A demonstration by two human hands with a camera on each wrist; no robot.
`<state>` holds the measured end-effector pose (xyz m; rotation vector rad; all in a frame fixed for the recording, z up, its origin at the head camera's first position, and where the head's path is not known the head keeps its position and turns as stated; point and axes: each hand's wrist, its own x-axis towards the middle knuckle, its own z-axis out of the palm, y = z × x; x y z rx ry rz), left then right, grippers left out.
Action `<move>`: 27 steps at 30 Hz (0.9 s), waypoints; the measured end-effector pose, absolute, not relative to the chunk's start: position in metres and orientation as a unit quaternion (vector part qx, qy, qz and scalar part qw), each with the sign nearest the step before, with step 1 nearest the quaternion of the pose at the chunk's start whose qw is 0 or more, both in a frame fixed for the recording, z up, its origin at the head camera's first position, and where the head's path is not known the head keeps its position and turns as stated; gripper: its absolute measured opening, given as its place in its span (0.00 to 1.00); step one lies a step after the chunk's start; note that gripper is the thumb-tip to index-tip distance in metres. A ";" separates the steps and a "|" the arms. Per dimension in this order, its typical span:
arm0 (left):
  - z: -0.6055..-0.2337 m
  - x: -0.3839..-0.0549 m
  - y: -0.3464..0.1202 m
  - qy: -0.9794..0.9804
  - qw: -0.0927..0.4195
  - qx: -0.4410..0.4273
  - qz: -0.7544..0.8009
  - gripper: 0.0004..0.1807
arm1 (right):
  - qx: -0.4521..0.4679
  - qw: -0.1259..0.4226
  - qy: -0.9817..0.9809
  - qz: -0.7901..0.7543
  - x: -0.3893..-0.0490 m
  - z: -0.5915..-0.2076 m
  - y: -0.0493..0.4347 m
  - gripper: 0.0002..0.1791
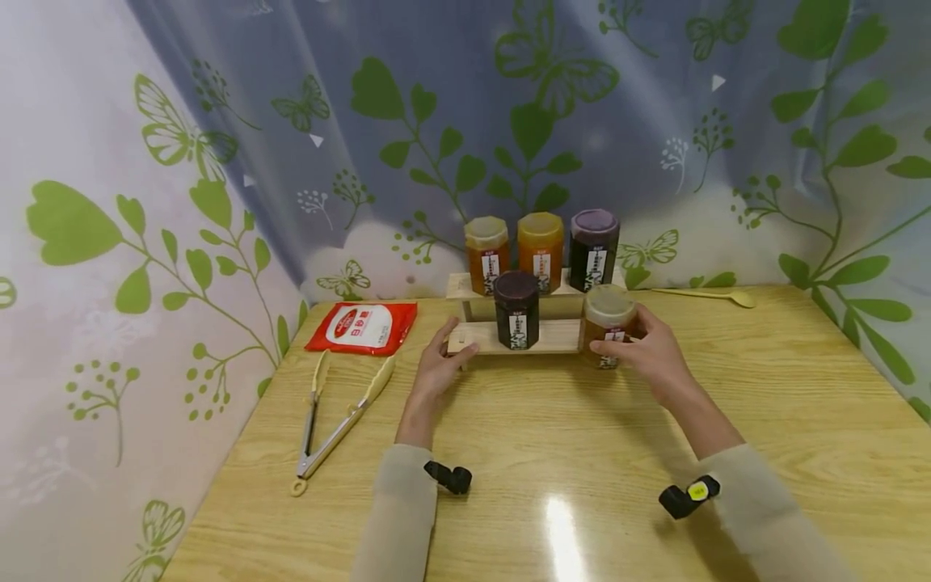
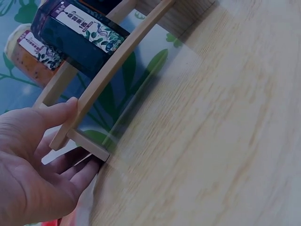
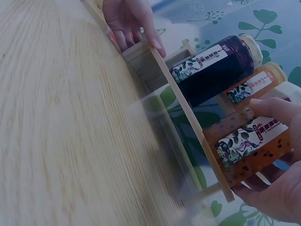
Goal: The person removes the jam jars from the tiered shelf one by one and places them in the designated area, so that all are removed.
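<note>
This looks like a corner of a home, though which room cannot be told. A leaf-and-butterfly curtain [image 1: 451, 48] hangs behind a wood-grain table [image 1: 509, 436], and kitchen goods suit a household: 5 labelled jars [image 1: 516, 315] on a 2-tier wooden rack [image 1: 560, 335], tongs [image 1: 333, 440], 1 red packet [image 1: 361, 327], 1 yellow spoon [image 1: 740, 300].

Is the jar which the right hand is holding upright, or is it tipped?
Upright: in the head view, the jar in the right hand has its pale lid on top, its body below.
</note>
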<state>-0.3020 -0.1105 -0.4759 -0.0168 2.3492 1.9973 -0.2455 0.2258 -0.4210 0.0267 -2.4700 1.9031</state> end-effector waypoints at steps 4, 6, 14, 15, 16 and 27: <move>-0.476 -0.302 -0.109 0.760 0.031 -0.008 0.649 0.40 | 0.010 0.014 -0.798 0.603 -0.244 -0.420 0.235 0.50; -0.475 -0.302 -0.109 0.759 0.033 -0.012 0.650 0.40 | 0.010 0.015 -0.799 0.601 -0.243 -0.419 0.238 0.50; -0.476 -0.301 -0.107 0.756 0.027 -0.013 0.654 0.41 | 0.002 0.022 -0.805 0.592 -0.238 -0.419 0.255 0.51; -0.477 -0.300 -0.107 0.757 0.027 -0.012 0.653 0.41 | 0.000 0.023 -0.806 0.592 -0.237 -0.419 0.258 0.51; -0.477 -0.299 -0.107 0.758 0.025 -0.010 0.652 0.40 | 0.000 0.024 -0.807 0.591 -0.237 -0.419 0.261 0.51; -0.477 -0.301 -0.105 0.752 0.014 -0.008 0.659 0.41 | -0.031 0.056 -0.816 0.574 -0.239 -0.422 0.296 0.47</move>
